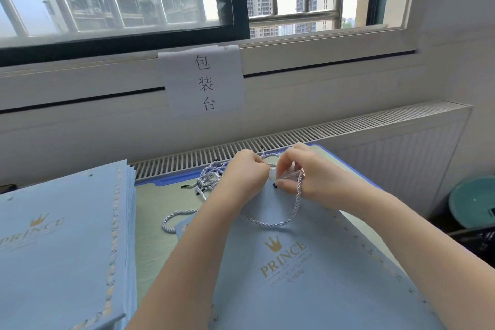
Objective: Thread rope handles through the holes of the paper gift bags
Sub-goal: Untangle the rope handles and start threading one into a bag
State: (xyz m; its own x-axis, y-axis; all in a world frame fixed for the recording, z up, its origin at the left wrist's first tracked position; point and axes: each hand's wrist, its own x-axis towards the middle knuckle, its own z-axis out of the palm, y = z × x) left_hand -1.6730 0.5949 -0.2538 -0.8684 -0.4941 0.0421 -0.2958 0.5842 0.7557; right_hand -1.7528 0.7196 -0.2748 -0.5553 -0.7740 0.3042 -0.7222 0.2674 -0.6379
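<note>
Together both hands, left [245,171] and right [300,171], pinch the rope handle [267,221] over the bag's [308,262] top edge.

Both forearms were bare up to the lower frame edge, with no sleeve, watch or bracelet on either. The left hand [245,173] wore no ring or glove. The right hand [302,174], just beside it, carried dark polish on the one nail that showed.
</note>
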